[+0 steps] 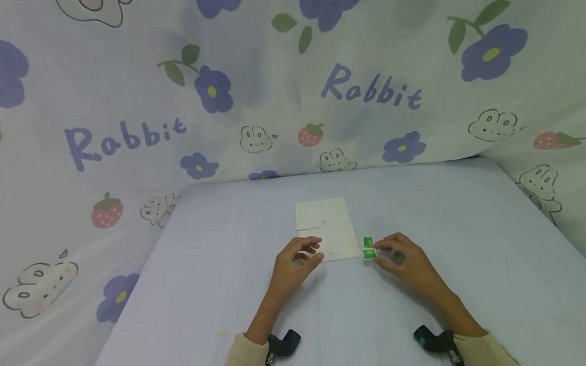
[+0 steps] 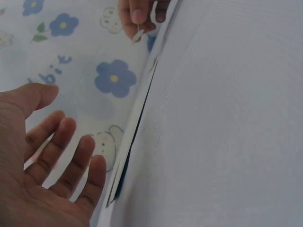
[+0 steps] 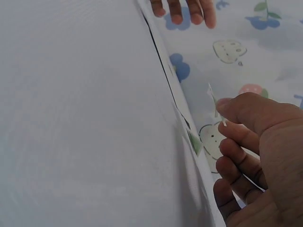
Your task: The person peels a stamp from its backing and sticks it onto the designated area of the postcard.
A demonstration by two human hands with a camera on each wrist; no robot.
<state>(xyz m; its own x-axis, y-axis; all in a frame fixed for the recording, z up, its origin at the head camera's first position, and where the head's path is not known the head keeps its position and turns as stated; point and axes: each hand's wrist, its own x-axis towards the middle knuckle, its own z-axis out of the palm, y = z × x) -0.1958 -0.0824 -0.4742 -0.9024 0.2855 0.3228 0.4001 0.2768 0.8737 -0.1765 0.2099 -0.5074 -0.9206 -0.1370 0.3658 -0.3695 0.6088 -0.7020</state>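
Note:
My right hand [image 1: 408, 261] pinches a small green stamp-like piece with a white border [image 1: 369, 254] between thumb and forefinger. In the right wrist view this piece [image 3: 213, 101] is seen nearly edge-on, raised off the table. A second green piece [image 1: 368, 241] lies on the table just beyond it, beside the papers. My left hand [image 1: 292, 265] hovers at the near left corner of a cream paper rectangle [image 1: 338, 240], fingers loosely bent and apart. The left wrist view shows that hand [image 2: 61, 156] holding nothing. Another cream paper rectangle [image 1: 321, 213] lies directly behind the first.
A white cloth covers the table [image 1: 219, 293]. Behind and at both sides hangs a curtain [image 1: 270, 97] printed with flowers, rabbits and strawberries. Black wrist devices [image 1: 285, 343] sit by both sleeves.

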